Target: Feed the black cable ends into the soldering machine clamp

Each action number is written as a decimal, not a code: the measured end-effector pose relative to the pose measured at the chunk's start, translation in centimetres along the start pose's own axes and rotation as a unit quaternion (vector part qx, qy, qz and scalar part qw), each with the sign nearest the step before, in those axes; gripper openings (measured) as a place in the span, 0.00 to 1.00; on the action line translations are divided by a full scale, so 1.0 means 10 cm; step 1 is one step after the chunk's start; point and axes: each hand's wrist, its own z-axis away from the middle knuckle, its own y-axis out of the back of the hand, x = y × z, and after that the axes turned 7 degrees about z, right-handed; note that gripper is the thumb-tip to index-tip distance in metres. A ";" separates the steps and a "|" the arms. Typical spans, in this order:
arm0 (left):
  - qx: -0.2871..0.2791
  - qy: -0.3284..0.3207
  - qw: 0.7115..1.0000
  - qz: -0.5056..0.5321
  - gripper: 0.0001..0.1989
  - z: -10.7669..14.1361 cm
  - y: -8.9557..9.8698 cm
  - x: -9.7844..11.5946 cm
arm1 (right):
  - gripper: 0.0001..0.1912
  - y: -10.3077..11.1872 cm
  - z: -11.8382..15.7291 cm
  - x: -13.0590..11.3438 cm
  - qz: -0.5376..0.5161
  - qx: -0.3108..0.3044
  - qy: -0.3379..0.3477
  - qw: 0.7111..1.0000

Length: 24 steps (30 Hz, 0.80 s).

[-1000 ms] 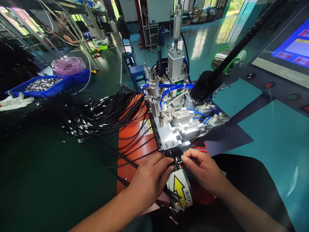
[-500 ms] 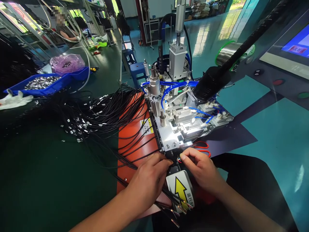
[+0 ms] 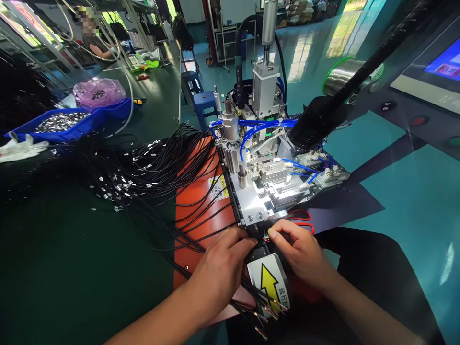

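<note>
At the front end of the machine my two hands almost meet. The fingers of my left hand point(image 3: 224, 261) are pressed together on a black cable, mostly hidden beneath them. Thin coloured wires point(image 3: 266, 237), some red and white, stick out at the cable's end just right of those fingertips. My right hand point(image 3: 296, 247) pinches these wires between thumb and forefinger. Below the hands is a white plate with a yellow arrow point(image 3: 268, 275). Several black cables with stripped ends point(image 3: 271, 309) pass under my left wrist and across the plate.
Behind my hands stands a metal machine point(image 3: 251, 191) with blue air tubes. Red-handled scissors point(image 3: 304, 225) lie beside it. Black cables point(image 3: 172, 163) drape over the orange cover point(image 3: 201, 206). A blue tray point(image 3: 32, 127) of metal parts, a solder spool point(image 3: 339, 79) and a co-worker point(image 3: 97, 40) are farther off.
My hands keep almost the same pose at the wires. The view has shifted very slightly.
</note>
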 end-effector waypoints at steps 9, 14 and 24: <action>0.012 -0.040 0.998 -0.054 0.15 0.00 0.00 0.03 | 0.14 -0.03 0.01 -0.02 0.005 0.020 -0.006 1.000; -0.039 -0.040 0.995 -0.086 0.15 0.00 0.07 0.10 | 0.13 -0.08 0.01 0.01 0.000 0.035 0.003 0.999; -0.063 -0.050 0.992 -0.101 0.15 -0.01 0.09 0.12 | 0.11 -0.01 0.10 0.06 0.014 0.073 -0.011 0.997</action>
